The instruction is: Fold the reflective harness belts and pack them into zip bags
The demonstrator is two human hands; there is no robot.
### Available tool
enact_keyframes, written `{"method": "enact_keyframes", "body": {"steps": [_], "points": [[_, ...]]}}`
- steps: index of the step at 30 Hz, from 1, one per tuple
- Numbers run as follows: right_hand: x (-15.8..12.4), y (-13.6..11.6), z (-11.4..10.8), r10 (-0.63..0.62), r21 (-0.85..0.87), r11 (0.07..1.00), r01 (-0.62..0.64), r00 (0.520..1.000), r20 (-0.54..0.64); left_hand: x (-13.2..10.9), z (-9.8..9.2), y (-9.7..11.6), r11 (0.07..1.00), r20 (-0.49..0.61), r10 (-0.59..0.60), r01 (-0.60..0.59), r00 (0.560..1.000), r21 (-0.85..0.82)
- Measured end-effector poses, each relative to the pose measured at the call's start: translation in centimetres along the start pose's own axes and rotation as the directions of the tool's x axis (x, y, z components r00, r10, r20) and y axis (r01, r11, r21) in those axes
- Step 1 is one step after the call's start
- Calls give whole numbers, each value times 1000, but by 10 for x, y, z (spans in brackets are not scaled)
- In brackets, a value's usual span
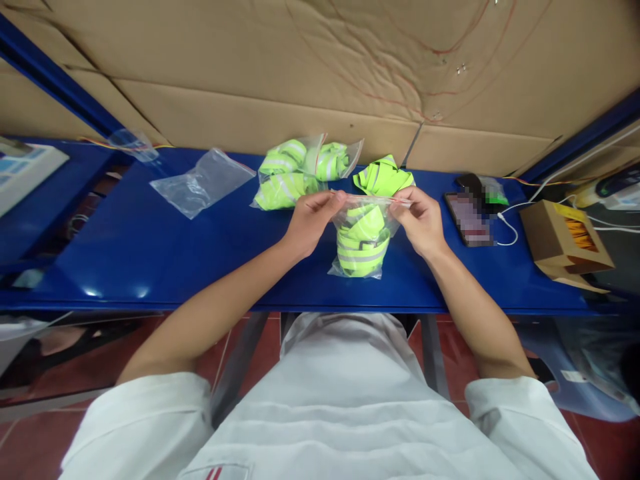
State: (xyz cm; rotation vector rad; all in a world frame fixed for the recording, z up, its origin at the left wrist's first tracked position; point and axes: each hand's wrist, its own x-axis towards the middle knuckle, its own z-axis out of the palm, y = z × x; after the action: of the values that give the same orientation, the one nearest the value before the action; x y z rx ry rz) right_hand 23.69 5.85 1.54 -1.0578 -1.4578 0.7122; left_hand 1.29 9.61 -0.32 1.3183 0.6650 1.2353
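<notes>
At the left I'm seeing a flat clear bag (pixel 200 183) lying creased and glossy, then puffed plastic bags (pixel 283 190) holding rolled neon-yellow straps with silvery stripes. The person's left hand (pixel 317 223) is pinching one end of a red-lined seal, thumb against fingers. Below that seal the held bag (pixel 363 257), thin and crinkled around a thick striped roll, is hanging between both hands, near the table's front edge. Behind it a loose strap bundle (pixel 383 177) is sitting in angular folds. The right hand (pixel 420 220) is pinching the seal's other end, fingers closed likewise. Further right, a phone (pixel 467 219) is lying near an open cardboard box (pixel 565 240).

I'm not managing to count the filled bags, since they are overlapping, or to tell whether the held one's base is touching down. The phone's screen is showing as blurred blocks; the box's orange contents are staying unclear to me.

Everything is resting on a smooth blue table (pixel 225 260); brown cardboard (pixel 250 53) is lining the back, and reddish tiles (pixel 260 360) are showing below.
</notes>
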Motion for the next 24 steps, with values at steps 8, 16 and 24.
{"method": "enact_keyframes", "body": {"steps": [8, 16, 24], "points": [[-5, -6, 2, -27, -32, 999, 28, 999, 47, -2, 1, -3, 1000, 1, 13, -13, 1000, 1], [-7, -10, 4, -38, -27, 999, 39, 998, 41, -4, 2, -2, 999, 56, 44, -43, 997, -10], [-9, -15, 0, -27, -44, 999, 30, 997, 68, -9, 5, 5, 999, 105, 40, -43, 994, 22]]}}
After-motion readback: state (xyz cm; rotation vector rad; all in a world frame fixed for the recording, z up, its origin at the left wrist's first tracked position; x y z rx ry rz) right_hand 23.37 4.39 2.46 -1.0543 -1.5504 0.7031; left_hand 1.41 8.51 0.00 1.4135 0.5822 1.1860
